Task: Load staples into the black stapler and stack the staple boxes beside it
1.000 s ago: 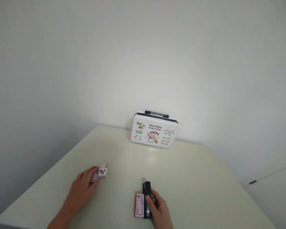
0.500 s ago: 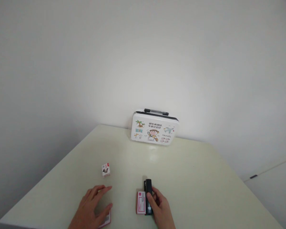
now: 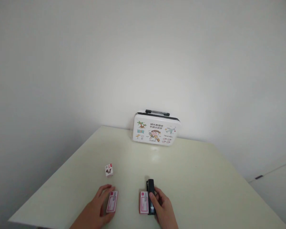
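Black stapler (image 3: pixel 151 198) lies lengthwise near the front of the table, with my right hand (image 3: pixel 164 205) closed around its right side, thumb on top. Touching its left side is a pink-and-white small box (image 3: pixel 144 202). To the left, my left hand (image 3: pixel 96 206) has its thumb at the near end and its fingers at the far end of a second pink-and-white box (image 3: pixel 112 202), which looks alike. Beyond that hand stands a small white carton (image 3: pixel 109 170) with a dark picture and a red corner.
A white case (image 3: pixel 156 129) with a black handle and cartoon prints leans against the wall at the back of the pale table (image 3: pixel 193 178). The table's left edge slants away at the far left.
My left hand has taken hold of the second pink-and-white box and moved it forward and right, out from under the palm. My right hand stays on the stapler. The view has shifted slightly.
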`<action>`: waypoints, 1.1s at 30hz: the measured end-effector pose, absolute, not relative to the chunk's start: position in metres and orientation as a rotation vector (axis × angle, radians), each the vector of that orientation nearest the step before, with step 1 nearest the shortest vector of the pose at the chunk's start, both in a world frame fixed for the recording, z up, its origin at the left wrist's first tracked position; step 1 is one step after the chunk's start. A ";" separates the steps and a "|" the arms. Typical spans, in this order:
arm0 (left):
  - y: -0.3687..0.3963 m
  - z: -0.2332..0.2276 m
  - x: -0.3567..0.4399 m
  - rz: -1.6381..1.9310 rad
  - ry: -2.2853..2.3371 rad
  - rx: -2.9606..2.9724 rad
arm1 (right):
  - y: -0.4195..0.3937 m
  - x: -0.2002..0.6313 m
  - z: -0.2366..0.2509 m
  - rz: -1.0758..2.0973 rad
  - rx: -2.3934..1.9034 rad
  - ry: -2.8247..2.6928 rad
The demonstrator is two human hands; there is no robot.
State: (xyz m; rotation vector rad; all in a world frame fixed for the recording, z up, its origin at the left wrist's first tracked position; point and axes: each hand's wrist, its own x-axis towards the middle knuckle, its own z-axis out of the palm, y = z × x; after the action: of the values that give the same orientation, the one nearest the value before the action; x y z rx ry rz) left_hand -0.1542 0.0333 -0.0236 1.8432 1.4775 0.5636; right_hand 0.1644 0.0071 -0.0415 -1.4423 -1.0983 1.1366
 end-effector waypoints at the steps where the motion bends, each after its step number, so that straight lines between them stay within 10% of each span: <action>1: 0.033 -0.020 -0.152 0.541 1.462 1.875 | 0.007 0.164 -0.041 1.132 -1.444 -1.101; 15: 0.040 0.011 -0.012 0.541 1.130 2.146 | 0.010 0.166 -0.051 1.062 -1.469 -1.217; 24: 0.090 -0.008 -0.115 1.025 1.742 1.792 | -0.008 0.174 -0.029 1.040 -1.520 -1.058; 33: 0.113 -0.027 -0.089 0.681 1.913 1.924 | -0.011 0.172 -0.049 1.090 -1.804 -1.435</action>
State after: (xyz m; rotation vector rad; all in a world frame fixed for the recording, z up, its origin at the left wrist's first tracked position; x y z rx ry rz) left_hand -0.0887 0.1129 -0.0270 1.9239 1.9132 0.6813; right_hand 0.1723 -0.0114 -0.0488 -1.8038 -1.4351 1.0900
